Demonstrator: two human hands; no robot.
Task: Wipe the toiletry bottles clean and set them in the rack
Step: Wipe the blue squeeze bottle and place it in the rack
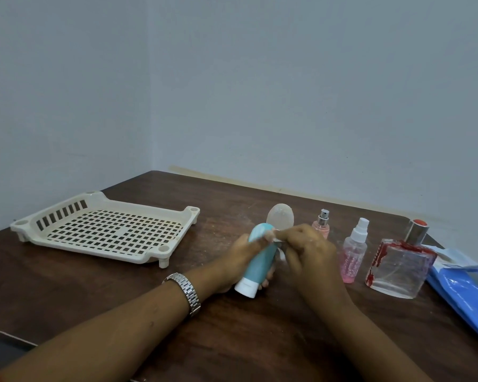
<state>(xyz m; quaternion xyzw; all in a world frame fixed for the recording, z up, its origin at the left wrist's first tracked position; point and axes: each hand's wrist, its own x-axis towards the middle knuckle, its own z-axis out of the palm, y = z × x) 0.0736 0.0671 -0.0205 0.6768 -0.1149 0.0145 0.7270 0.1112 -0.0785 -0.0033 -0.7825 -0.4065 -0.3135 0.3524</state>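
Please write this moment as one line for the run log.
step: wiping | left hand: holds teal tube | right hand: presses wipe on tube | rack: no bottle inside | square glass bottle: upright on table

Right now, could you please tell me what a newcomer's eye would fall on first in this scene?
At the middle of the table, the left hand holds a teal tube while the right hand presses a white wipe to it. Then the cream perforated rack on the left and the red-smeared square glass bottle on the right.
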